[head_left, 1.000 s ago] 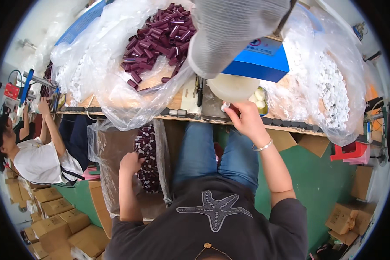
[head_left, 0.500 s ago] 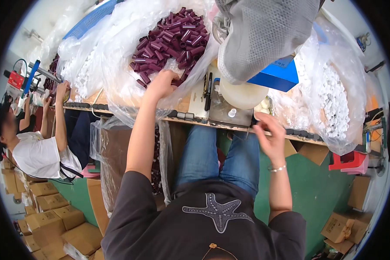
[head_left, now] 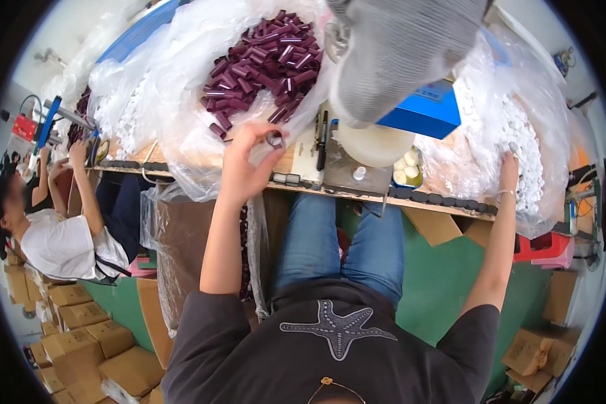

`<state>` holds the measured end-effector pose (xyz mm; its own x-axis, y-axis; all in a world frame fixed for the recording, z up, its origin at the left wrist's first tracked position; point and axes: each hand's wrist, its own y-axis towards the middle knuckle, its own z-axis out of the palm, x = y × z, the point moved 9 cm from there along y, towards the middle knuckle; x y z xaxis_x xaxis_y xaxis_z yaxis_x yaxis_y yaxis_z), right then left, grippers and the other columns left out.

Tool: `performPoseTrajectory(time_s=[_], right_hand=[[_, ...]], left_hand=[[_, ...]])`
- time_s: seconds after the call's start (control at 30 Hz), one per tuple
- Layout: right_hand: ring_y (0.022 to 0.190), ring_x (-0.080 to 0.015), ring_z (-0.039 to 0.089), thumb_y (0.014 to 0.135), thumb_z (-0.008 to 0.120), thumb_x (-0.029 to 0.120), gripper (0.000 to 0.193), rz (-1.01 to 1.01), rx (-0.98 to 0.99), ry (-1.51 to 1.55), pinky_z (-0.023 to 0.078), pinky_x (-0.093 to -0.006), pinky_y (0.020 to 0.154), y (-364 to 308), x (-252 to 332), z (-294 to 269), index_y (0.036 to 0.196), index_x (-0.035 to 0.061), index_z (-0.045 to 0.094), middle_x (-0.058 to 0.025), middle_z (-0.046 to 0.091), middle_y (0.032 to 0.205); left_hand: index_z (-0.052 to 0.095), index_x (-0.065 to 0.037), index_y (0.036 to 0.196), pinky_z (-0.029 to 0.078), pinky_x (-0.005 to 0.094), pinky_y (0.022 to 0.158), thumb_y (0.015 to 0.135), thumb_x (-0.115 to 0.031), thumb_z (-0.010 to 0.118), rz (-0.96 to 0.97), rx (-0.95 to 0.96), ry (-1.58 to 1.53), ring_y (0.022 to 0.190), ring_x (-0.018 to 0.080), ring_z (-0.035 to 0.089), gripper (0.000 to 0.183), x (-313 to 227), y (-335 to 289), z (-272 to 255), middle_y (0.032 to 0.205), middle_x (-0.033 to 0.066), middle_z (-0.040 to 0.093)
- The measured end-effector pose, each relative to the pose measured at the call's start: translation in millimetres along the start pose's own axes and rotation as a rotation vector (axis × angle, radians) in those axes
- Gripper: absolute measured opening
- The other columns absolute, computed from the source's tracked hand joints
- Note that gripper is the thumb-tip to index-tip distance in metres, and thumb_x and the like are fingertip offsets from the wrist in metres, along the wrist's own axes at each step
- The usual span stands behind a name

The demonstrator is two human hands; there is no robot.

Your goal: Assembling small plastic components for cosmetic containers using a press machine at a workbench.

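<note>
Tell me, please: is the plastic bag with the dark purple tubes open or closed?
Open. The clear bag is spread wide, its purple tubes lie uncovered, and the left hand holds one tube beside it.

Green floor point(head_left: 444, 283), stacked cardboard boxes point(head_left: 81, 337) at left, long wooden workbench point(head_left: 451, 205), bright overhead light

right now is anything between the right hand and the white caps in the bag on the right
Nothing visible does. The right hand is already inside the open clear plastic bag, fingertips on the heap of white caps. The left hand is far off, holding a dark purple tube near the purple pile.
</note>
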<state>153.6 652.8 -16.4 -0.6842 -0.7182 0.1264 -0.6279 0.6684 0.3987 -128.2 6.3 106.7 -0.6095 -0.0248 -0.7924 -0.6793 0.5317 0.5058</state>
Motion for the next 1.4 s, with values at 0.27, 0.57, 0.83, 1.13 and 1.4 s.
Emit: performPoseTrajectory(time_s=[0.27,0.57,0.83,1.13,1.4], right_hand=[[0.09,-0.0388,0.063,0.079,0.067,0.015,0.03,0.114,0.019,0.127,0.05,-0.0455,0.08,-7.9,29.0,-8.1,0.107,0.0063,0.062,-0.0217,0.067,0.092],[0.086,-0.0384,0.063,0.08,0.063,0.009,0.018,0.027,-0.083,0.094,0.05,-0.0444,0.076,-24.6,53.8,-54.9,0.097,0.0075,0.065,-0.0193,0.067,0.088],[0.07,-0.0293,0.064,0.082,0.066,0.012,0.021,0.118,-0.135,0.191,0.051,-0.0367,0.067,-26.7,57.2,-65.3,0.101,0.0033,0.065,-0.0163,0.066,0.076],[0.074,-0.0102,0.061,0.078,0.072,-0.001,0.024,-0.22,0.048,1.074,0.051,-0.0225,0.065,-101.8,254.6,-110.5,0.101,0.0037,0.069,-0.004,0.067,0.089],[0.07,-0.0265,0.061,0.077,0.071,0.008,0.013,-0.515,0.215,0.771,0.051,-0.0334,0.064,-137.9,343.2,-99.2,0.082,0.0009,0.062,-0.0089,0.061,0.083]], left_hand=[[0.06,-0.001,0.097,0.043,0.024,0.061,0.077,-0.001,0.069,-0.123,0.126,0.06,0.063,0.0103,0.052,0.022,-16.1,-22.8,78.3,0.075,0.0061,0.063],[0.067,-0.002,0.09,0.036,0.0232,0.051,0.073,-0.006,0.075,-0.183,0.155,0.113,0.056,0.0064,0.043,0.019,-13.6,-3.8,118.6,0.064,-0.0011,0.056],[0.065,0.0,0.097,0.041,0.0233,0.054,0.074,-0.007,0.077,-0.291,0.073,-0.34,0.06,0.0055,0.048,0.026,19.4,-20.2,130.7,0.072,0.0017,0.061],[0.064,0.001,0.103,0.049,0.0338,0.065,0.074,-0.004,0.072,-0.061,0.258,-0.003,0.076,0.0268,0.06,0.031,6.7,-20.9,143.4,0.093,0.015,0.061],[0.063,0.0,0.107,0.048,0.0328,0.065,0.073,-0.003,0.073,-0.046,0.135,-0.055,0.078,0.027,0.06,0.036,16.3,-28.8,143.0,0.096,0.0134,0.063]])
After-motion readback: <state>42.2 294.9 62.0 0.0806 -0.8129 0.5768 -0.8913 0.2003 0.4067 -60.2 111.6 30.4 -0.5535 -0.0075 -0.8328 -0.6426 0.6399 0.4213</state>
